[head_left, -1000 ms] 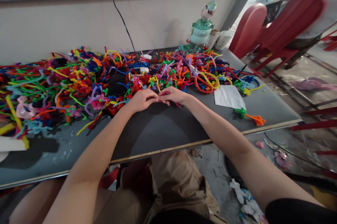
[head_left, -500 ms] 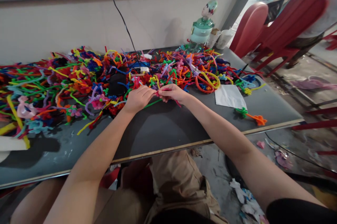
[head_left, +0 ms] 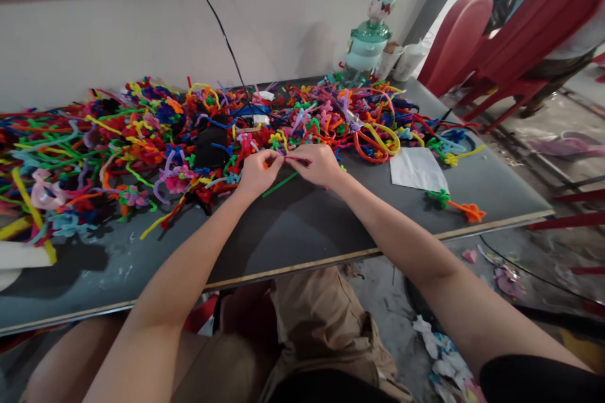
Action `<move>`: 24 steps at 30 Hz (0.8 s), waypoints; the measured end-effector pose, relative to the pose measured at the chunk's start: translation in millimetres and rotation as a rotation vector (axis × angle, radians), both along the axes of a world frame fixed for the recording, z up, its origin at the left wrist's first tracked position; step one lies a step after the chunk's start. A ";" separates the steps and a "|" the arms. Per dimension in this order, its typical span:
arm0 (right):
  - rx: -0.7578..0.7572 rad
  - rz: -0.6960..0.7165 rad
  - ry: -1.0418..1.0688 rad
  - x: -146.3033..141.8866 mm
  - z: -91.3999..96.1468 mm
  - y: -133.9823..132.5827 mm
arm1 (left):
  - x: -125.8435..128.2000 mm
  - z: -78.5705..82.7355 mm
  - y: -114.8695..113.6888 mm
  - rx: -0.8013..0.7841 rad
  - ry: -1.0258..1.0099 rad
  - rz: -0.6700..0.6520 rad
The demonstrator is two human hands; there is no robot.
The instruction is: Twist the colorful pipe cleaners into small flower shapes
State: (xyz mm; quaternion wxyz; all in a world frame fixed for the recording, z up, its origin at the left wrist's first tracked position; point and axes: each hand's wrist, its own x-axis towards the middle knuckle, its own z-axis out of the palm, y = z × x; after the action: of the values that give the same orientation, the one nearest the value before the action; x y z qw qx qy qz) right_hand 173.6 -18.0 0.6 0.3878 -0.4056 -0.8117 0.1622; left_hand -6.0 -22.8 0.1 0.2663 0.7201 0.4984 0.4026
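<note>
My left hand [head_left: 258,171] and my right hand [head_left: 317,164] meet over the dark table [head_left: 293,233], at the near edge of a big heap of coloured pipe cleaners [head_left: 155,132]. Both hands are closed in a pinch on a thin red pipe cleaner [head_left: 295,159] stretched between their fingertips. A green pipe cleaner [head_left: 280,185] lies slanted on the table just below the hands. Which fingers grip the red piece is partly hidden.
A white paper sheet [head_left: 416,169] lies right of my hands, with a green and orange pipe-cleaner flower [head_left: 457,204] near the table's right edge. A green figurine bottle [head_left: 370,43] and cups stand at the back. Red plastic chairs [head_left: 501,43] stand right. A black cable [head_left: 222,37] hangs down the wall.
Both hands have moved slightly away from me toward the heap. The green pipe cleaner has come into view under them and now lies on the table, while the red one is drawn out between the fingertips.
</note>
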 end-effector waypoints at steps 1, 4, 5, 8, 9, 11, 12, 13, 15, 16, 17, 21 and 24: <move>0.002 -0.007 0.002 -0.7 -0.4 -0.4 | 1.7 -0.5 1.1 -0.132 -0.129 0.009; -0.097 -0.013 0.076 -0.7 2.1 0.0 | 2.9 -0.9 3.4 -0.380 -0.434 -0.022; -0.151 -0.006 0.112 -0.1 3.7 0.7 | 2.2 -0.7 3.8 -0.403 -0.487 -0.052; -0.289 0.044 0.205 1.4 7.8 2.7 | -0.9 0.4 4.4 -0.396 -0.532 -0.125; -0.316 0.061 0.224 1.3 8.4 3.0 | -1.9 0.7 4.6 -0.396 -0.532 -0.136; -0.359 0.077 0.254 0.1 8.9 2.3 | -3.1 0.7 5.0 -0.399 -0.539 -0.138; -0.373 0.080 0.265 -0.7 9.1 1.5 | -3.5 0.4 5.3 -0.400 -0.543 -0.135; -0.378 0.082 0.272 -1.4 9.4 0.4 | -3.7 -0.2 5.6 -0.402 -0.544 -0.132; -0.363 0.071 0.270 -2.4 11.0 -2.3 | -3.7 -1.7 6.0 -0.401 -0.534 -0.128; -0.348 0.060 0.258 -2.6 12.3 -3.7 | -3.5 -2.5 6.1 -0.397 -0.520 -0.129; -0.333 0.047 0.242 -2.7 13.7 -5.1 | -3.3 -3.2 6.1 -0.384 -0.502 -0.128; -0.307 0.003 0.198 -5.1 18.3 -10.7 | -1.5 -2.5 3.4 -0.183 -0.366 -0.126; -0.275 -0.036 0.212 -10.2 19.7 -14.7 | -0.2 0.8 -0.5 -0.040 -0.237 -0.065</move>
State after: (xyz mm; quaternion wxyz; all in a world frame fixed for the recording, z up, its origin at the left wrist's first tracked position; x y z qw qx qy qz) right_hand 163.4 -32.8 20.3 0.4148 -0.4497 -0.7292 0.3065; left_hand -6.2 -23.3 1.0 0.3506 0.6776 0.4479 0.4662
